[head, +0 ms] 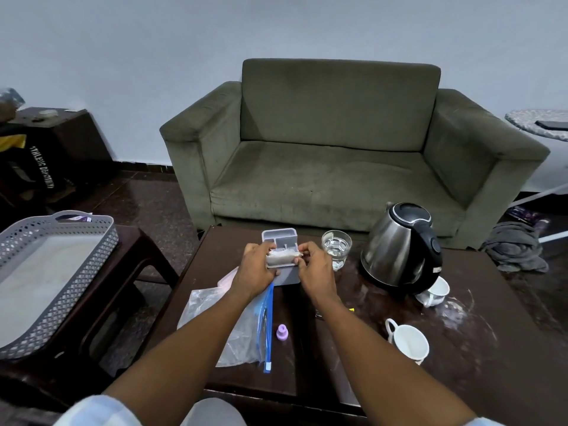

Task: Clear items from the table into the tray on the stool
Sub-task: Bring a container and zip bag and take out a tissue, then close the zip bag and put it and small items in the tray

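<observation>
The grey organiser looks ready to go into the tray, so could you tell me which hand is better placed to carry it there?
Probably the left hand. It already grips the grey organiser's left side, and the tray sits on the stool to the left. The right hand would have to cross over.

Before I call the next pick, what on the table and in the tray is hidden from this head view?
- Small packet held by the left hand and right hand: fingers cover its ends, contents unreadable.
- Grey organiser: front hidden by both hands.
- Far cup: partly behind the kettle.
- Tray: left side cut off by the frame edge.
- Small yellow item: mostly hidden by the right forearm.
</observation>
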Demonstrator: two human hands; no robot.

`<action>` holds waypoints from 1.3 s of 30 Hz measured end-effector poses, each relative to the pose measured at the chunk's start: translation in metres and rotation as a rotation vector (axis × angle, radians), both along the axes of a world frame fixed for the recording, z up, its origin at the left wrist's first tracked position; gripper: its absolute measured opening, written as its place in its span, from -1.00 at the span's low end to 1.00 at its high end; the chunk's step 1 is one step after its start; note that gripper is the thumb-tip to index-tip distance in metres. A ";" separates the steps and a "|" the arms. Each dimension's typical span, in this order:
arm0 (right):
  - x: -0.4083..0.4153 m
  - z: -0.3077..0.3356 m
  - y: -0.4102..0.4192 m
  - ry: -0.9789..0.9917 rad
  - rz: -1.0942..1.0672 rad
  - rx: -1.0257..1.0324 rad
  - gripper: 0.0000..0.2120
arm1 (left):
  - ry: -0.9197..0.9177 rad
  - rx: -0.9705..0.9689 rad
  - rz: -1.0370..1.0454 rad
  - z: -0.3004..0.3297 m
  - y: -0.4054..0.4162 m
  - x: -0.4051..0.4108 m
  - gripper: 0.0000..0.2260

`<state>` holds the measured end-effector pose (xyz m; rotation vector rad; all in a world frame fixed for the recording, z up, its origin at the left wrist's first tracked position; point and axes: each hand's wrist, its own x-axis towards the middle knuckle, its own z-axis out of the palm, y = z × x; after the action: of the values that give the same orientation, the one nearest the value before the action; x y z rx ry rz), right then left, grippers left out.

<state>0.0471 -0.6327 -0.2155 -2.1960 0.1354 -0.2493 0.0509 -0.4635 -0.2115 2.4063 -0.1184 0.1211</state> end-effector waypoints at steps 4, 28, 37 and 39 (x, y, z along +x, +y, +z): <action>0.002 0.002 0.003 -0.002 -0.095 0.098 -0.81 | 0.053 0.035 -0.021 0.008 -0.005 0.013 -0.41; -0.092 -0.020 -0.104 0.264 0.404 -0.815 -0.55 | 0.266 0.529 -0.064 0.034 -0.012 -0.060 -0.42; -0.101 -0.018 -0.077 0.338 0.268 -0.809 -0.67 | 0.263 0.420 -0.093 0.040 0.007 -0.066 -0.67; -0.103 -0.017 -0.071 0.381 0.241 -0.812 -0.60 | 0.275 0.405 -0.090 0.042 0.011 -0.067 -0.73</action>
<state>-0.0554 -0.7038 -0.2326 -3.0167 -0.0346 0.3141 -0.0159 -0.4523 -0.1696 2.7862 -0.1338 -0.3034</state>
